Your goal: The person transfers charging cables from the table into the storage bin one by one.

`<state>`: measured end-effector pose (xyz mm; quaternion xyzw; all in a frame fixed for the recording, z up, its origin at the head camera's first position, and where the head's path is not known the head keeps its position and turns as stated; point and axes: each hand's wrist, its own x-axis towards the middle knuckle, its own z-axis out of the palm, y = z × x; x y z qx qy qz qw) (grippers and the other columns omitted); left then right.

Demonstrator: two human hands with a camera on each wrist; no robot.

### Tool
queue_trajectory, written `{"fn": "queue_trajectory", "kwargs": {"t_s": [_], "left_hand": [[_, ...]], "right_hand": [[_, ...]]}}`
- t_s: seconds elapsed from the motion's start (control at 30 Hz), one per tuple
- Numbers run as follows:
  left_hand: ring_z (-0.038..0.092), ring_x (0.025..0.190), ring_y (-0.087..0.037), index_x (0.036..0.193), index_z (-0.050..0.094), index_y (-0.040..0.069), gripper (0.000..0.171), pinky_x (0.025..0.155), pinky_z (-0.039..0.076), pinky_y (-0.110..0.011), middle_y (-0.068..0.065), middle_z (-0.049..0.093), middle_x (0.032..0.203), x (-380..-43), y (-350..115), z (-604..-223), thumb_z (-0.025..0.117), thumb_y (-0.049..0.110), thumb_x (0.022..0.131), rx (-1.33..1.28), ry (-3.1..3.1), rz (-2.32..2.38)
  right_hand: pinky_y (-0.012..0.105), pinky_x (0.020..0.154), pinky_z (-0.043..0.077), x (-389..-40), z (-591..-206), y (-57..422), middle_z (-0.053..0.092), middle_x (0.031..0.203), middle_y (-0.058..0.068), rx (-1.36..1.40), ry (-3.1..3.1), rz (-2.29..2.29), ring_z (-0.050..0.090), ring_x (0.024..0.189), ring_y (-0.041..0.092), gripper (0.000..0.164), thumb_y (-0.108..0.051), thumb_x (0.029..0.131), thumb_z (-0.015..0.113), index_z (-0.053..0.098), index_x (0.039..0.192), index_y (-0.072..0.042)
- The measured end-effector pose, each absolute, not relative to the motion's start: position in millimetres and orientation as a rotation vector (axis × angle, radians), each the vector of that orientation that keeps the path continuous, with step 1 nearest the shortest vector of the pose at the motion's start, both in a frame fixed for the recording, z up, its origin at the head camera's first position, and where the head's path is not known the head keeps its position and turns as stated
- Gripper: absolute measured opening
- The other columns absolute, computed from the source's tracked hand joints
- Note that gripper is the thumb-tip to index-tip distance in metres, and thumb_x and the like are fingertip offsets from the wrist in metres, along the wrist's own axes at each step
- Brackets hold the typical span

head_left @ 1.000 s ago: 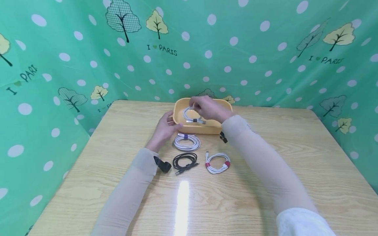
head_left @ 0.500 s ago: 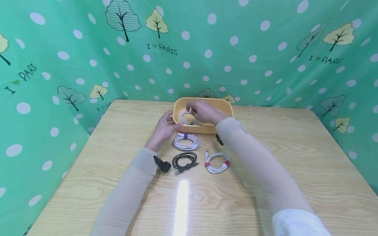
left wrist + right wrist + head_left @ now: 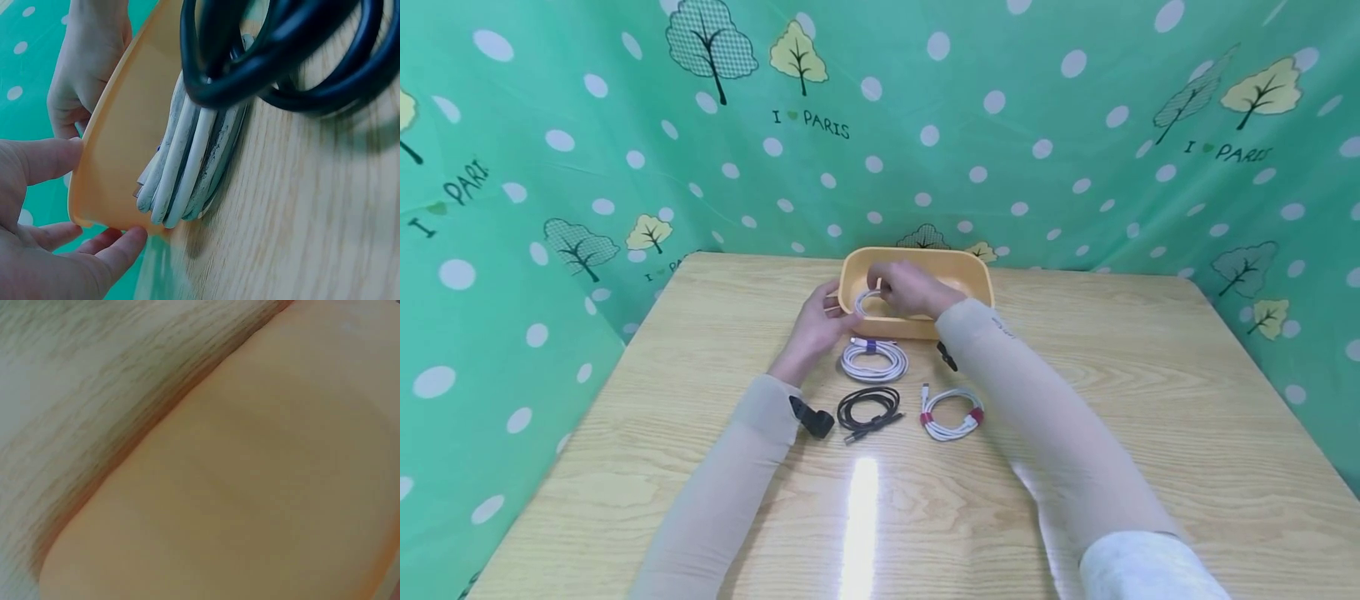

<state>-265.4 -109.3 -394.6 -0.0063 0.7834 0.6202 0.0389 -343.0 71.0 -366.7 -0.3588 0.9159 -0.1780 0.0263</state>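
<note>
A yellow bin [image 3: 970, 265] stands at the back of the table. Thumb and fingers of my left hand [image 3: 816, 325] grip its left end; the left wrist view shows the fingertips [image 3: 132, 242] against the wall. Inside the bin my right hand [image 3: 910, 287], fingers curled, pinches a coiled white cable [image 3: 863, 303], which it mostly hides. Just in front lies a thicker white cable [image 3: 876, 377] coiled with a purple tie. Nearer me are a coiled black cable [image 3: 842, 412] and a white cable [image 3: 950, 435] with red ties. The bin's blurred wall [image 3: 250, 462] fills much of the right wrist view.
The bin rests on a light wooden table [image 3: 760, 300], close to a green dotted curtain [image 3: 925, 183] along the back edge. A bright light reflection [image 3: 861, 525] crosses the near tabletop. Black cable loops [image 3: 275, 81] loom close in the left wrist view.
My right hand has moved left and down into the bin with the white cable, now more hidden behind the hand and front wall. The left hand stays at the bin's left end.
</note>
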Motion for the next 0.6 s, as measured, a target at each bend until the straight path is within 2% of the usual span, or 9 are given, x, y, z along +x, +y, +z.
{"fn": "queue_trajectory", "kwargs": {"t_s": [0.23,0.6], "left_hand": [[0.051,0.121,-0.032,0.146,0.032,0.006,0.074,0.096,0.050,-0.034,-0.022,0.048,0.133,-266.1,-110.1,-394.8,0.072,0.008,0.083,-0.015,2.406,1.903],[0.050,0.121,-0.033,0.146,0.032,0.006,0.073,0.097,0.049,-0.035,-0.024,0.047,0.134,-267.6,-110.6,-396.8,0.071,0.007,0.084,-0.002,2.393,1.922]], "right_hand": [[0.031,0.078,0.049,-344.9,-369.4,68.8,0.064,0.097,0.005,-1.091,2.807,-0.523,0.057,0.086,0.020,0.024,0.005,0.085,0.057,0.065,0.103,-0.009],[0.032,0.078,0.049,-348.2,-374.8,67.0,0.064,0.095,0.006,-1.087,2.764,-0.507,0.057,0.085,0.021,0.016,0.001,0.087,0.062,0.065,0.099,-0.009]]}}
